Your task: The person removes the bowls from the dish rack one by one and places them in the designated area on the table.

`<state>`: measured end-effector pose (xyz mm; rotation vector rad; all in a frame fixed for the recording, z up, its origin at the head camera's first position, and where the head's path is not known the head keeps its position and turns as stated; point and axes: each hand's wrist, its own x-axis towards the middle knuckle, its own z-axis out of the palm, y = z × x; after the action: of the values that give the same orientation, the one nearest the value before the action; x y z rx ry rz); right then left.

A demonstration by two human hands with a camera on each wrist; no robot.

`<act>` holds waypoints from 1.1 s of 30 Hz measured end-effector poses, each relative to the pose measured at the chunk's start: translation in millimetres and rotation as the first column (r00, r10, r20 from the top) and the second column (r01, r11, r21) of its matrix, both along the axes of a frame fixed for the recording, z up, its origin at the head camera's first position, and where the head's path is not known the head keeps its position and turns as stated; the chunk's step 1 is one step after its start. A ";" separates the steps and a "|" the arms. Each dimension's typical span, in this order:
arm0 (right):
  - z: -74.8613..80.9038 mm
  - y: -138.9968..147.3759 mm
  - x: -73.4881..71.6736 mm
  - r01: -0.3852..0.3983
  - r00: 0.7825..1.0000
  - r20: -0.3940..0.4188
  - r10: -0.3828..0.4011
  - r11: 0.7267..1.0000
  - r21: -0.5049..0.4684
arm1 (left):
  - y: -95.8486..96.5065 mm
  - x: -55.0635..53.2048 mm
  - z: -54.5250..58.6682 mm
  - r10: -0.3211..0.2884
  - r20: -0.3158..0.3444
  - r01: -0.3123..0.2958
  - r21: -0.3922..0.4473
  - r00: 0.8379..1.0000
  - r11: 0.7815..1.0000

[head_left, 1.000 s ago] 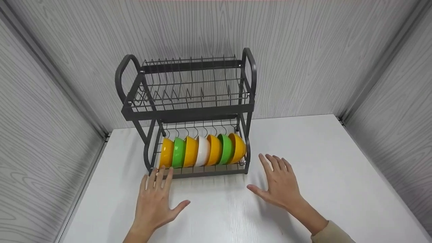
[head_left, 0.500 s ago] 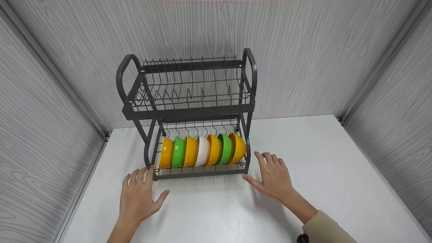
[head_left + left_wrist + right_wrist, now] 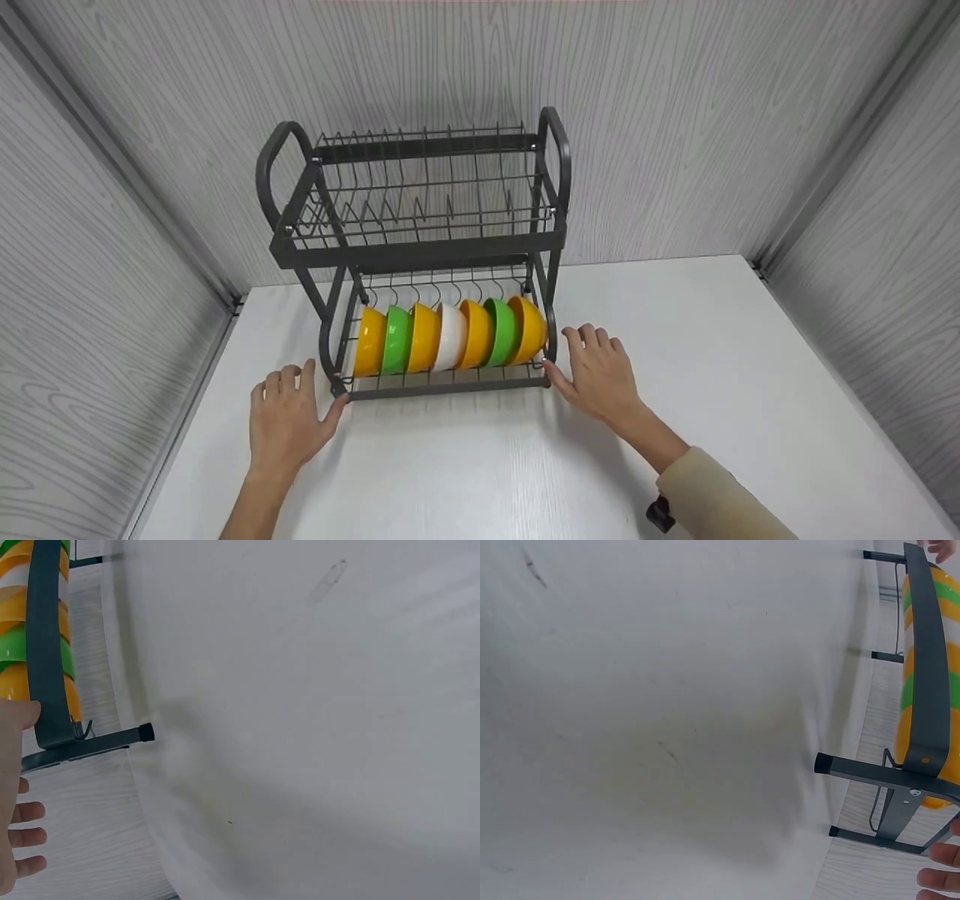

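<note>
A dark grey two-tier dish rack stands on the white table. Several small bowls, orange, green and one white bowl, sit on edge in a row on its lower tier. My left hand is at the front left corner, its thumb at the front bar and the other fingers spread outside. At the front right corner is my right hand, its thumb close to the corner post and its fingers loosely bent beside the rack's side. Whether either thumb presses the metal, I cannot tell.
The upper tier has wire slots and a raised handle at each end. Grey wood-grain panels rise behind and on both sides. White tabletop extends right of the rack and in front of it.
My left hand has moved left, from in front of the bowls to outside the rack's left corner. My right hand has moved left and slightly forward to the right corner. Rack and bowls stay put.
</note>
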<state>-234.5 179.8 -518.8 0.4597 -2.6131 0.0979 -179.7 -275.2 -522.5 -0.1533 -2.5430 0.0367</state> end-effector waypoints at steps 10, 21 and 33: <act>-2.3 -0.6 -10.7 0.027 0.999 0.044 -0.029 0.999 0.045 | -1.7 -7.4 -0.3 0.002 0.051 -0.004 0.038 0.999 0.999; -0.6 -4.8 -17.0 0.031 0.999 0.029 -0.034 0.995 0.094 | -4.2 -21.1 6.5 0.017 0.083 -0.020 0.037 0.996 0.999; -1.4 -8.9 -20.5 0.029 0.999 0.026 -0.032 0.994 0.105 | -3.4 -31.2 7.6 0.026 0.134 -0.030 0.031 0.991 0.999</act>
<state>-255.0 171.0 -520.2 0.4571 -2.6609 -0.0426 -210.9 -278.6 -514.9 -0.1101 -2.6774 -0.0053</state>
